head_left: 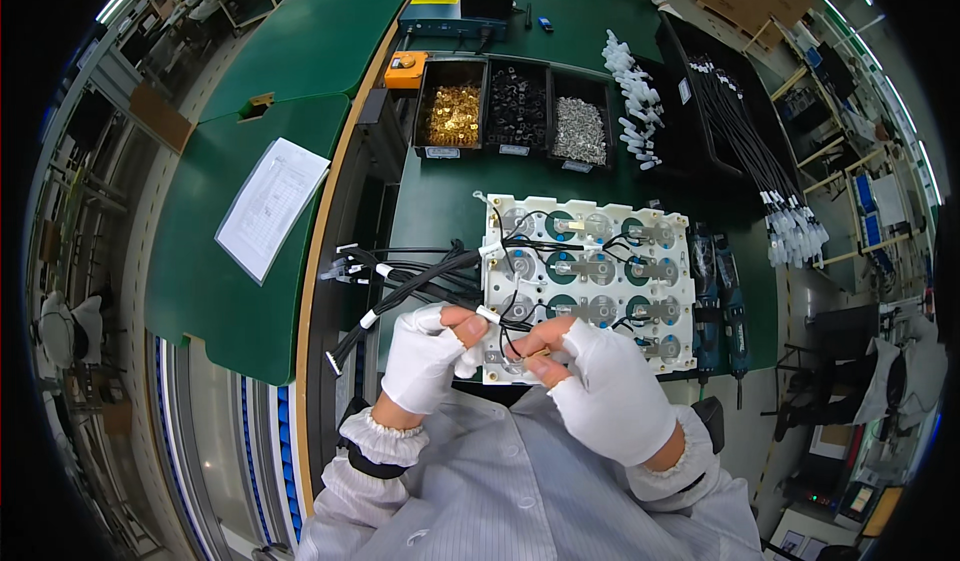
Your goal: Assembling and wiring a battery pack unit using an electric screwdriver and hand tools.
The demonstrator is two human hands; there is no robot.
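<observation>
A white plastic tray (690,306) of round cells with metal tabs lies in front of me on the green bench. Black wire harnesses (430,279) run over its left side, bundled with white tags, and their connector ends hang off to the left. My left hand (422,359), in a white fingerless glove, is closed on a black cable by the tray's near left corner. Gloved the same way, my right hand (612,386) pinches a thin black wire beside it, with a small brass-coloured piece at the fingertips. The fingers partly hide that piece.
Behind the tray stand black bins of brass parts (453,113), black parts (517,106) and silver parts (580,129). A black crate (740,141) of cables sits at far right. Two electric screwdrivers (736,311) lie right of the tray; a paper sheet (272,209) lies left.
</observation>
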